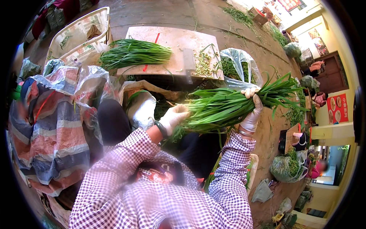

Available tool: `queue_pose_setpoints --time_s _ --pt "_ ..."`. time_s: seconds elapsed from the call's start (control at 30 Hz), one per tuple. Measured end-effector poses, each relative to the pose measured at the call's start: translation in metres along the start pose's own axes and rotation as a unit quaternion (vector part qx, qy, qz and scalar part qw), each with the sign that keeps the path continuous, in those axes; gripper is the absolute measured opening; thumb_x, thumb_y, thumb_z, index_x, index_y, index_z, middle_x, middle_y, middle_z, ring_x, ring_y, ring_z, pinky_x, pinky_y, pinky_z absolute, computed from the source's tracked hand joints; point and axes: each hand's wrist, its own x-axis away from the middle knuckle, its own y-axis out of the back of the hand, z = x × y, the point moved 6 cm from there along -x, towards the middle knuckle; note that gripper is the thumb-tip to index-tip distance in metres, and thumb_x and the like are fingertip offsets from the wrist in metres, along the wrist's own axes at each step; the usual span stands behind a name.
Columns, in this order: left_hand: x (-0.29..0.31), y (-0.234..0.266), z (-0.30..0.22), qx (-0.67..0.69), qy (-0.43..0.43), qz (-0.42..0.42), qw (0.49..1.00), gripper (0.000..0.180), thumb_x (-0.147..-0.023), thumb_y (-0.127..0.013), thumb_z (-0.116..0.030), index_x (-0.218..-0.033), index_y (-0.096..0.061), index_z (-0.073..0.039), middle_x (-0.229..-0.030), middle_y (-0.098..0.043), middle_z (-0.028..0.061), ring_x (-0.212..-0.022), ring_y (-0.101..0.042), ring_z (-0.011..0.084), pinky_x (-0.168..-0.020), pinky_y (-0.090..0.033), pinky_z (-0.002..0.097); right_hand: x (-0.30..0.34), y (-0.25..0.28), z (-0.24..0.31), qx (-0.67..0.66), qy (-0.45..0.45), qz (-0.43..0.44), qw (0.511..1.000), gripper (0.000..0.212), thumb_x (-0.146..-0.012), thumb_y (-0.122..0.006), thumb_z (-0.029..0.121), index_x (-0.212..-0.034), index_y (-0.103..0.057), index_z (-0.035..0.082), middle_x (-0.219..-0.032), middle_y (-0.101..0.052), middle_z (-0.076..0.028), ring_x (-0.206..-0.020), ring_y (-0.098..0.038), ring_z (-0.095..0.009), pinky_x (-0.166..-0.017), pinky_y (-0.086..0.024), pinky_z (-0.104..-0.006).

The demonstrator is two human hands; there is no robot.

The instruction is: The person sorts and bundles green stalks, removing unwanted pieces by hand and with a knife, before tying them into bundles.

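A thick bunch of green garlic chives [225,105] lies across in front of me, its leaf tips pointing right. My right hand [251,112], in a white glove, is closed around the bunch toward the leafy end. At the stem ends, my left hand [175,117], also gloved, has its fingers pinched together on some of the stems. Ahead, a second bunch of garlic chives [137,52] rests on a pale board [175,38], over a red strip. A cleaver [188,63] lies flat on that board beside a scatter of cut stem ends [206,65].
A clear plastic bag [244,63] of greens stands right of the board. White plastic crates [80,34] are at the far left, with a striped woven sheet [57,129] nearer. An open sack [143,107] sits by my knees. Bagged greens [288,168] stand on the floor to the right.
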Motion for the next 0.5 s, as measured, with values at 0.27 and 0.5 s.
queue_pose_setpoints --time_s 0.27,0.5 --pt "-0.003 0.007 -0.010 -0.509 -0.216 -0.091 0.828 0.010 -0.077 -0.067 -0.010 -0.080 -0.059 -0.004 -0.077 -0.059 0.0163 -0.078 -0.058 0.0350 -0.070 -0.047 0.0423 0.007 -0.006 0.008 0.102 0.012 -0.037 0.994 0.014 -0.087 -0.061 0.010 -0.099 -0.055 0.005 -0.087 -0.053 -0.003 -0.083 -0.053 -0.015 -0.090 -0.047 -0.0379" --pt "-0.031 0.097 0.077 -0.801 0.014 -0.032 0.598 0.013 -0.080 -0.064 -0.017 -0.084 -0.070 -0.006 -0.078 -0.068 0.0162 -0.081 -0.067 0.0329 -0.065 -0.053 0.0415 0.002 0.009 0.041 0.038 0.038 -0.060 0.997 0.015 -0.091 -0.058 0.011 -0.104 -0.053 0.006 -0.090 -0.054 -0.002 -0.087 -0.054 -0.015 -0.092 -0.045 -0.0362"
